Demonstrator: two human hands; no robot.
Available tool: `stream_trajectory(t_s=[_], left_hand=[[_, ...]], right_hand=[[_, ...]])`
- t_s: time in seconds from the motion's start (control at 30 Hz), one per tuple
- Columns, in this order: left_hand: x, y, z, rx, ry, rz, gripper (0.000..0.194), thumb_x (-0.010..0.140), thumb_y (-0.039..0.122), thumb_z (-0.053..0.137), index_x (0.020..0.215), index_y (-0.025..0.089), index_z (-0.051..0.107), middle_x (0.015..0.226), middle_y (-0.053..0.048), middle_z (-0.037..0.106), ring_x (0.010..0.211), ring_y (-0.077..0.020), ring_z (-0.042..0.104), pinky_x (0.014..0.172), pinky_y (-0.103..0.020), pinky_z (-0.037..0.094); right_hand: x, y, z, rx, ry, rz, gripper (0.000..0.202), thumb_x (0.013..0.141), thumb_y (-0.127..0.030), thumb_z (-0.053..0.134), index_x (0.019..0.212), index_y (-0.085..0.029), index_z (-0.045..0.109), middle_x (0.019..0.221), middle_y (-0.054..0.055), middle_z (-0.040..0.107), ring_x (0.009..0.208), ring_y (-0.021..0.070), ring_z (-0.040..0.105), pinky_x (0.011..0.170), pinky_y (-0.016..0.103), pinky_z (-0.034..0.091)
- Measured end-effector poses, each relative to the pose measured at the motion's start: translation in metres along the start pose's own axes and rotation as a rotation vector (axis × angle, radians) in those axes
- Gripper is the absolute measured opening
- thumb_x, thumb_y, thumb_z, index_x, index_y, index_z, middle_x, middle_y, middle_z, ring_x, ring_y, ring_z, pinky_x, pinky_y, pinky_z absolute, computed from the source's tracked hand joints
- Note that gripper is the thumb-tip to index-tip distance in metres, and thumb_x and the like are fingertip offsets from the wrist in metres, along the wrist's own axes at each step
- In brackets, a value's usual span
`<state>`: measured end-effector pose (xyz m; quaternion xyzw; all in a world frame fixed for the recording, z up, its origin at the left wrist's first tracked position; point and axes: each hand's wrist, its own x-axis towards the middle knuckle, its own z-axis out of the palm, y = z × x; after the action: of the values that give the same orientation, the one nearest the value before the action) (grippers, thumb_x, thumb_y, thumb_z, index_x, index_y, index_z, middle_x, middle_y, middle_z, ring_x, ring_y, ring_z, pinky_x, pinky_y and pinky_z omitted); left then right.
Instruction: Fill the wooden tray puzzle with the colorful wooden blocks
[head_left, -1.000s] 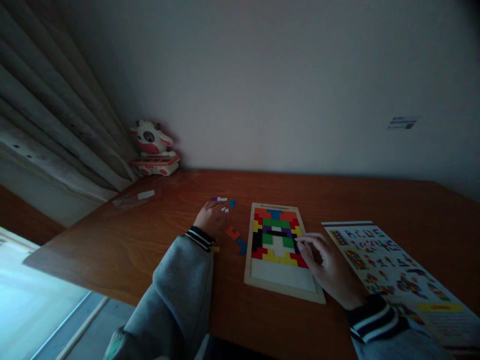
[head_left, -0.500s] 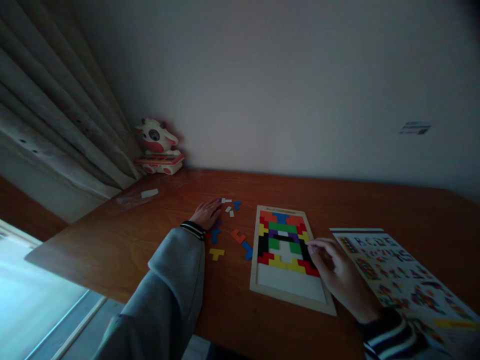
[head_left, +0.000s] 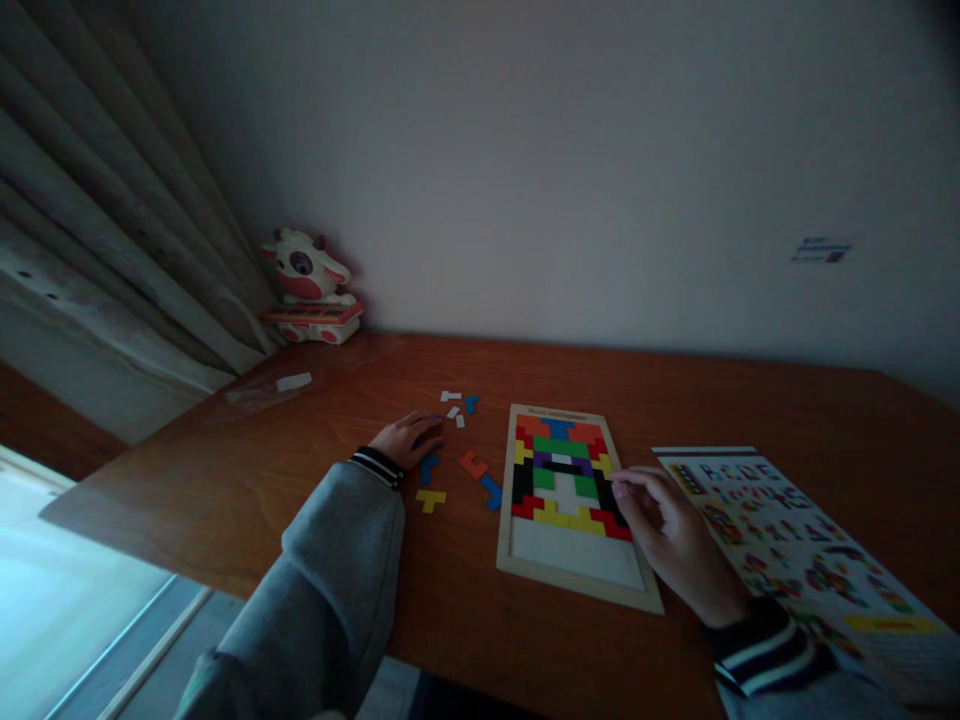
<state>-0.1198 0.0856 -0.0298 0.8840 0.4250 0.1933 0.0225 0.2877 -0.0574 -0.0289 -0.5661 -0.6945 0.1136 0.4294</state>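
Note:
A wooden puzzle tray [head_left: 577,592] lies on the table, its upper part filled with coloured blocks and its lower part bare. My right hand [head_left: 667,525] is at the tray's right edge, thumb and forefinger pinched; whatever they may hold is too small to make out. To the left, my left hand [head_left: 409,438] rests low over the table, fingers apart, beside small white pieces [head_left: 460,421]. Near it lie a blue piece [head_left: 428,469], a yellow piece [head_left: 430,499], an orange piece [head_left: 473,464], another blue piece [head_left: 492,492] and a farther blue piece [head_left: 471,404].
A printed pattern sheet [head_left: 795,560] lies right of the tray, partly under my right forearm. At the back left stands a cow toy [head_left: 309,285] by the curtain [head_left: 112,200]. A clear bag with a white strip [head_left: 293,382] lies before it.
My left hand has drawn back slightly from the white pieces, uncovering more of them. My right hand stays pinched at the tray's edge. The whole view has shifted a little.

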Motion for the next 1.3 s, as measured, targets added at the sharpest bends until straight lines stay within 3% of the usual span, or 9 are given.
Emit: stream_trajectory(t_s=[0.2, 0.33, 0.53, 0.6, 0.83, 0.93, 1.1, 1.2, 1.3], left_hand=[[-0.009, 0.012, -0.003, -0.066, 0.078, 0.122, 0.031, 0.096, 0.039, 0.050, 0.117, 0.022, 0.066, 0.112, -0.007, 0.071, 0.102, -0.0198, 0.067, 0.092, -0.035, 0.055], [-0.022, 0.023, -0.015, -0.117, 0.104, 0.116, 0.031, 0.094, 0.040, 0.056, 0.116, 0.023, 0.067, 0.116, -0.007, 0.070, 0.108, -0.0210, 0.065, 0.097, -0.038, 0.052], [-0.044, 0.029, -0.038, -0.116, -0.073, 0.118, 0.078, 0.069, 0.061, 0.076, 0.133, 0.023, 0.056, 0.136, -0.012, 0.058, 0.122, -0.0298, 0.056, 0.104, -0.048, 0.045], [-0.047, 0.030, -0.038, -0.111, -0.087, 0.112, 0.083, 0.064, 0.064, 0.077, 0.133, 0.022, 0.055, 0.136, -0.013, 0.058, 0.122, -0.0313, 0.057, 0.103, -0.049, 0.045], [-0.039, 0.055, -0.024, -0.070, 0.069, 0.186, 0.037, 0.085, 0.046, 0.066, 0.114, 0.023, 0.067, 0.117, -0.009, 0.070, 0.109, -0.0256, 0.064, 0.096, -0.043, 0.049], [-0.041, 0.057, -0.025, -0.049, 0.130, 0.172, 0.028, 0.088, 0.039, 0.064, 0.110, 0.023, 0.069, 0.112, -0.007, 0.072, 0.103, -0.0232, 0.066, 0.093, -0.040, 0.051], [-0.051, 0.039, -0.032, -0.077, 0.117, 0.200, 0.025, 0.090, 0.031, 0.060, 0.112, 0.024, 0.070, 0.110, -0.006, 0.073, 0.109, -0.0230, 0.065, 0.095, -0.042, 0.053], [-0.054, 0.034, -0.031, -0.068, 0.084, 0.247, 0.026, 0.091, 0.028, 0.058, 0.114, 0.025, 0.070, 0.119, -0.006, 0.070, 0.114, -0.0249, 0.061, 0.097, -0.046, 0.052], [-0.057, 0.036, -0.029, -0.048, 0.051, 0.253, 0.029, 0.092, 0.026, 0.057, 0.118, 0.026, 0.069, 0.127, -0.007, 0.066, 0.120, -0.0270, 0.057, 0.099, -0.049, 0.050]], right_hand=[[0.000, 0.001, -0.001, -0.021, -0.012, -0.021, 0.019, 0.095, -0.039, 0.052, 0.105, -0.026, 0.062, 0.109, 0.006, 0.062, 0.100, 0.0216, 0.059, 0.082, 0.036, 0.050], [0.001, -0.001, -0.001, -0.023, -0.011, -0.026, 0.019, 0.094, -0.040, 0.053, 0.104, -0.026, 0.062, 0.107, 0.005, 0.063, 0.097, 0.0211, 0.060, 0.080, 0.034, 0.050], [0.001, -0.004, -0.002, -0.015, -0.023, -0.008, 0.022, 0.094, -0.042, 0.051, 0.102, -0.025, 0.062, 0.104, 0.005, 0.064, 0.092, 0.0205, 0.061, 0.077, 0.033, 0.051], [0.001, -0.004, -0.002, -0.027, -0.037, 0.005, 0.023, 0.094, -0.043, 0.051, 0.103, -0.025, 0.062, 0.105, 0.006, 0.064, 0.092, 0.0208, 0.061, 0.077, 0.034, 0.051], [0.000, -0.004, 0.000, -0.042, -0.046, -0.007, 0.023, 0.095, -0.042, 0.050, 0.103, -0.025, 0.062, 0.107, 0.007, 0.063, 0.091, 0.0215, 0.061, 0.076, 0.035, 0.051], [0.000, -0.008, -0.002, -0.068, -0.037, -0.062, 0.021, 0.095, -0.040, 0.051, 0.103, -0.024, 0.062, 0.104, 0.007, 0.063, 0.094, 0.0226, 0.061, 0.081, 0.037, 0.051], [0.003, -0.039, 0.009, -0.080, -0.131, -0.161, 0.019, 0.095, -0.036, 0.052, 0.109, -0.026, 0.060, 0.108, 0.006, 0.062, 0.101, 0.0226, 0.060, 0.087, 0.039, 0.051], [0.001, -0.076, 0.032, -0.173, -0.247, -0.220, 0.024, 0.095, -0.033, 0.053, 0.117, -0.025, 0.060, 0.111, 0.008, 0.062, 0.106, 0.0254, 0.058, 0.092, 0.044, 0.049], [-0.005, -0.113, 0.062, -0.347, -0.259, -0.261, 0.029, 0.095, -0.028, 0.051, 0.122, -0.022, 0.060, 0.105, 0.011, 0.063, 0.096, 0.0286, 0.058, 0.084, 0.049, 0.049]])
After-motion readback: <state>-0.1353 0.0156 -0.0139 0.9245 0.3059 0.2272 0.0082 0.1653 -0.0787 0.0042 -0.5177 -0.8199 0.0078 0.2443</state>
